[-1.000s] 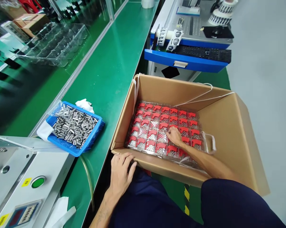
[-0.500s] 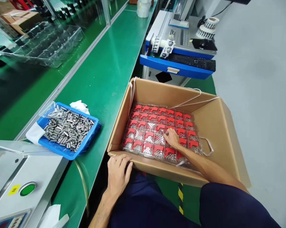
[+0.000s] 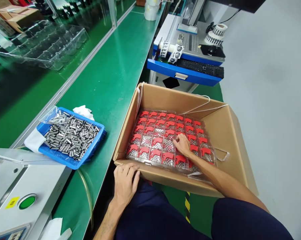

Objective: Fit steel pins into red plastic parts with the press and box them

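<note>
A cardboard box [image 3: 185, 95] stands open beside the workbench. Inside lies a clear plastic tray [image 3: 168, 145] whose cells hold rows of red trigger-shaped parts [image 3: 155, 153]; a few cells show no red part. My right hand [image 3: 182, 145] reaches into the box, fingers pinched on the tray near its middle. Its fingertips are partly hidden. My left hand [image 3: 125, 178] is hooked over the box's near rim at the left corner, its fingers curled over the cardboard and the thumb apart.
On the green workbench [image 3: 115, 70] stands a blue bin [image 3: 90, 151] of small metal tubes [image 3: 70, 135]. A grey machine with a green button [image 3: 27, 201] is at lower left. Beyond the box are a keyboard [image 3: 200, 67] and label rolls [image 3: 215, 35].
The tray looks slightly larger and nearer, its front edge and right corner having risen a little with my right hand. My left hand stays on the box rim.
</note>
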`<move>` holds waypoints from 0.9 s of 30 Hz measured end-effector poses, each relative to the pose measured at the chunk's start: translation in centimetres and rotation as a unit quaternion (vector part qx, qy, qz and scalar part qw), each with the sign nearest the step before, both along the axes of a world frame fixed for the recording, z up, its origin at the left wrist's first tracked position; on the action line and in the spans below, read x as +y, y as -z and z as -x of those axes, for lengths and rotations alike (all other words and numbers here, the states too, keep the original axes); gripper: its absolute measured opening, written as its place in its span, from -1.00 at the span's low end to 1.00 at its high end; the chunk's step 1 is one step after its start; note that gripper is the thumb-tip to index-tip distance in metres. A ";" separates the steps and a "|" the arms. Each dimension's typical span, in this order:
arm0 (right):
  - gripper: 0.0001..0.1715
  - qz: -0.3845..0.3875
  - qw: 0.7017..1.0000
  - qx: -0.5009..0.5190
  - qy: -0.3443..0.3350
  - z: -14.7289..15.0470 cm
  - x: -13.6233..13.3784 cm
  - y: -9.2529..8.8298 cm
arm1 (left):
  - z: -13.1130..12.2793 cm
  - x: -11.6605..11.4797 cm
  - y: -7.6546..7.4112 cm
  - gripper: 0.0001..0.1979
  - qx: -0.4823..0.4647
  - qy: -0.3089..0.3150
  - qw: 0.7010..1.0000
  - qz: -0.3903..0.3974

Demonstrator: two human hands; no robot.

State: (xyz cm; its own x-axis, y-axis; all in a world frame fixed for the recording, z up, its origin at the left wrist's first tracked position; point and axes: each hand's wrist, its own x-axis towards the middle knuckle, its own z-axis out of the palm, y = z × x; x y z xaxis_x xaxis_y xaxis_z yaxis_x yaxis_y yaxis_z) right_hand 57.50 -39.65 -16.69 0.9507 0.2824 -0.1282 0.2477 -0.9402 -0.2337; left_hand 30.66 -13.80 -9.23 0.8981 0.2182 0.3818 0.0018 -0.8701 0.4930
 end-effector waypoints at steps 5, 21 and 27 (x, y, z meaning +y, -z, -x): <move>-0.67 -0.007 1.000 -0.008 0.008 0.0 0.2 -1.5 | 0.0 0.1 0.2 -0.84 -0.012 0.007 1.000 0.000; -0.79 -0.046 0.998 -0.047 0.010 -0.3 0.0 -9.2 | 0.4 -1.1 2.0 -0.92 -0.111 -0.062 0.990 0.064; -0.70 -0.056 0.997 -0.060 -0.001 -0.6 0.0 -12.4 | 0.5 -1.0 1.6 -0.88 -0.146 -0.089 0.980 0.100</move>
